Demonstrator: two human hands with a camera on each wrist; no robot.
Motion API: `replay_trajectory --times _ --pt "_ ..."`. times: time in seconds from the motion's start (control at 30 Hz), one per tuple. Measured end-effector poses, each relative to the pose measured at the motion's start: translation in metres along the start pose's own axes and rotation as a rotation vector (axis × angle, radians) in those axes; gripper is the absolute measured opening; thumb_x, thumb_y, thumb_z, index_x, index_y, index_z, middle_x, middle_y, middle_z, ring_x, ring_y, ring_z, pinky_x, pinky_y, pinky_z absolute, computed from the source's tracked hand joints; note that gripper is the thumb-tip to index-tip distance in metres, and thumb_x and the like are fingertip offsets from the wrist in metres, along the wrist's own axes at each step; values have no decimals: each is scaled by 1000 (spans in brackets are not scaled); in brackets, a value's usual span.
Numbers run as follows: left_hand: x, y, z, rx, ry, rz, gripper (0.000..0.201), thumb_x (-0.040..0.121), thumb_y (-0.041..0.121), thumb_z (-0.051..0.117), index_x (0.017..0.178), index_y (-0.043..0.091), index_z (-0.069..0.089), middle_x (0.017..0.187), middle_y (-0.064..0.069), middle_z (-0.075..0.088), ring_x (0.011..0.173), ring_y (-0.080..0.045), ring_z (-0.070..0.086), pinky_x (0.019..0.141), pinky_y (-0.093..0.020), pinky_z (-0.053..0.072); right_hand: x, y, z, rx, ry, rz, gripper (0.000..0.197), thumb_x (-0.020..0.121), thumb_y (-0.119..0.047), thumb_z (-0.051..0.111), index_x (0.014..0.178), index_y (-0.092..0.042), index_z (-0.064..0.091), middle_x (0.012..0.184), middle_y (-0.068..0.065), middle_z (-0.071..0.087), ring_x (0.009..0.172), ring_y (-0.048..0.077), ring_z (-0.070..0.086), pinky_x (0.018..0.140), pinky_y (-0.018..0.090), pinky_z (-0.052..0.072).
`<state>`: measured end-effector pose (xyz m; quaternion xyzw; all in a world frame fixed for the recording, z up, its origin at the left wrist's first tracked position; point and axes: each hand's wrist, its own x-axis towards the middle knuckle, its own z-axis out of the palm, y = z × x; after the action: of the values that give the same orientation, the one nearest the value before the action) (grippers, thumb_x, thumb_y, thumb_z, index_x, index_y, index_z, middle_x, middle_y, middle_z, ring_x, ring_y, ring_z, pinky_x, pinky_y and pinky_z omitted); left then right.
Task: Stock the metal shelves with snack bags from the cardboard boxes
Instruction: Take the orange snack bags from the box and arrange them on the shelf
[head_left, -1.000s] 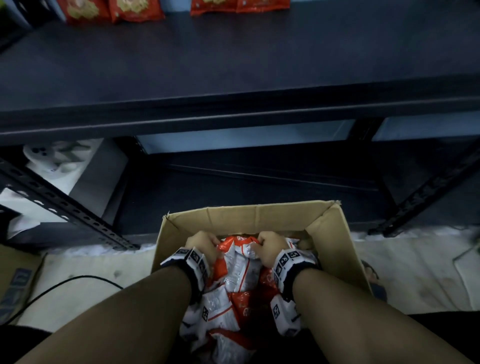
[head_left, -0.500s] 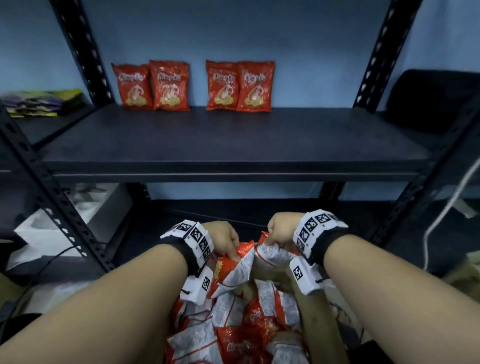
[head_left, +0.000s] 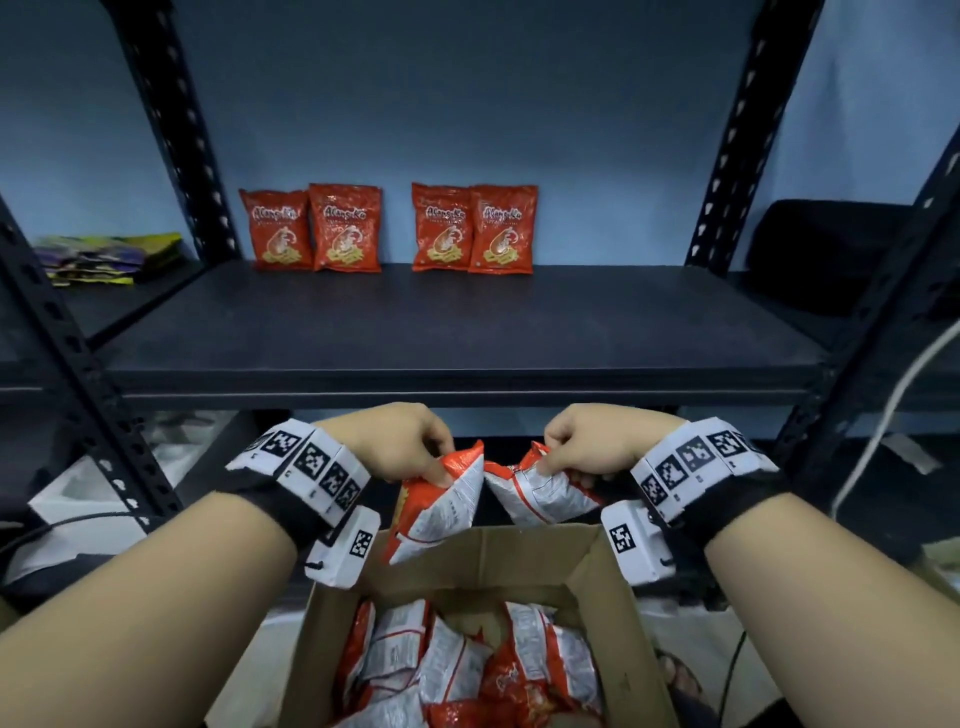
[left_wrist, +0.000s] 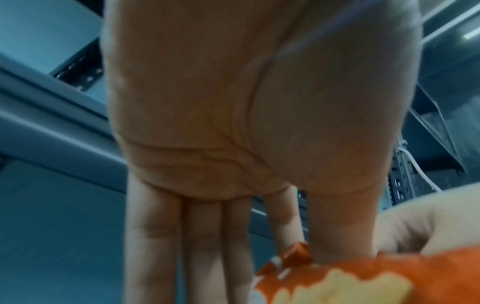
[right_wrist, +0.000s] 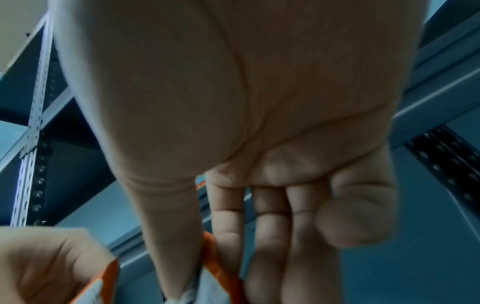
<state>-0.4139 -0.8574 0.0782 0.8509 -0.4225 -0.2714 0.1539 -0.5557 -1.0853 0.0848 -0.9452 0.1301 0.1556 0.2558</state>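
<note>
My left hand (head_left: 410, 449) pinches the top edge of a red and silver snack bag (head_left: 436, 506), which hangs above the open cardboard box (head_left: 597, 587). My right hand (head_left: 582, 447) pinches a second snack bag (head_left: 545, 493) right beside it. Both bags hang in front of the dark metal shelf (head_left: 467, 332). In the left wrist view the thumb and forefinger pinch the orange bag (left_wrist: 363, 279). In the right wrist view the thumb and fingers pinch a bag edge (right_wrist: 215, 261). Several more bags (head_left: 467, 670) fill the box. Several red bags (head_left: 395, 228) stand upright at the back of the shelf.
Perforated black uprights (head_left: 72, 364) (head_left: 872, 332) frame the shelf on both sides. A pile of yellow and purple packets (head_left: 104, 257) lies on the neighbouring shelf at left. A white cable (head_left: 893, 395) hangs at right. A lower shelf runs behind the box.
Both hands have lifted out of the box, each with a bag, and risen to just below the shelf edge. The view has tilted up from the box to the shelf.
</note>
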Motion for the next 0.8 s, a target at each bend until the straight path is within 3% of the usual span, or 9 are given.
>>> replay_trajectory --times 0.17,0.33,0.43,0.53,0.73,0.8 --pt "-10 -4 1 75 126 95 11 88 39 75 97 37 72 94 17 73 86 0 68 85 -29 58 -13 -5 -9 -70 80 -108 37 92 -37 72 68 -20 49 61 -3 53 56 13 49 61 34 41" --pt "-19 -3 -8 -18 276 169 9 86 47 75 91 41 70 90 16 73 84 0 69 81 -29 58 -35 -19 -29 -101 327 -203 38 90 -32 71 66 -11 51 58 -6 46 53 8 40 59 33 37" --pt "-23 -3 -8 -92 334 210 6 88 43 76 90 39 71 86 14 74 79 0 69 74 -24 56 -47 -23 -40 -17 474 -268 33 90 -28 71 69 -9 55 62 -4 52 57 7 46 63 34 41" --pt "-24 -4 -7 -118 366 222 5 90 39 75 90 38 71 84 13 73 77 -1 69 71 -22 53 -52 -24 -50 102 633 -353 31 90 -26 73 68 -12 55 75 -3 53 69 12 51 72 33 42" --pt "-24 -5 -4 -160 365 238 5 90 38 76 93 37 72 89 10 75 82 -5 71 78 -28 58 -49 -24 -59 329 920 -474 31 97 -24 67 74 -10 51 70 -6 48 65 8 43 65 26 37" --pt "-24 -5 -4 -174 366 232 5 90 39 76 92 37 72 89 10 75 82 -5 71 79 -29 58 -46 -24 -58 300 1015 -472 26 100 -25 63 80 -9 56 75 -4 58 70 11 51 67 28 42"
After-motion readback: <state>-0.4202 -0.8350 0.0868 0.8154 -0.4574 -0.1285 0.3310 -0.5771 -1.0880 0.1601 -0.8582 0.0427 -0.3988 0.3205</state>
